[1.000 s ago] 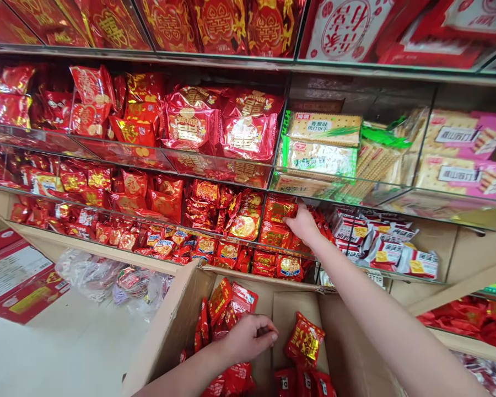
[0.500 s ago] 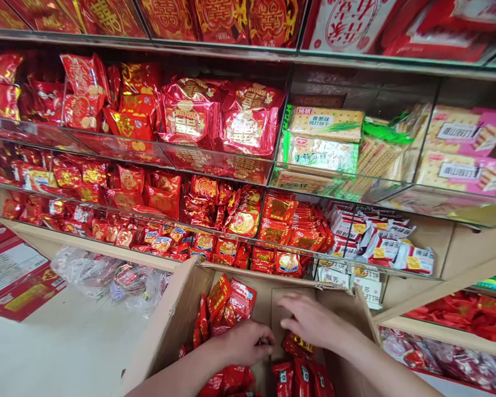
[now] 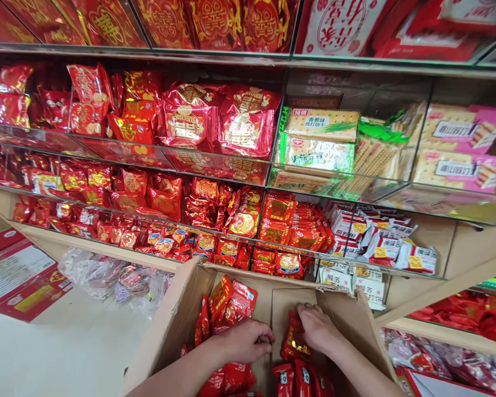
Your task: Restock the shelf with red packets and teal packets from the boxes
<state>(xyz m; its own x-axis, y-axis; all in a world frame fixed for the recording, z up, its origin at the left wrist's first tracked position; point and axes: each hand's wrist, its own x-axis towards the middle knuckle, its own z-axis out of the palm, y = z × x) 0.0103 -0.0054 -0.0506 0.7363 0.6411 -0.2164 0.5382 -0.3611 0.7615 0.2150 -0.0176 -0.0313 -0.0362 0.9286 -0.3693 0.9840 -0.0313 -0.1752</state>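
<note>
Inside an open cardboard box (image 3: 343, 314), my right hand (image 3: 316, 326) grips the upper right side of a red and gold snack packet (image 3: 290, 337); some of its fingertips are hidden behind the packet. My left hand (image 3: 250, 339) hovers at the middle of the box, fingers loosely curled and thumb apart, with nothing visible between them. Beyond that hand, several red packets (image 3: 221, 298) stand against the box's left side. More red packets (image 3: 237, 377) lie below my left wrist. Several upright red packets (image 3: 302, 379) sit near the front, below my right hand.
Tiered shelves with clear dividers rise behind the box, filled with red-wrapped snacks (image 3: 190, 124), crackers in clear and green wrap (image 3: 320, 151) and white packets (image 3: 383, 248). Plastic bags (image 3: 93, 273) and red cartons (image 3: 20, 275) stand on the floor at left.
My right hand has come down and closed on the red and gold packet, which now stands more upright. My left hand has barely moved. The view has shifted slightly.
</note>
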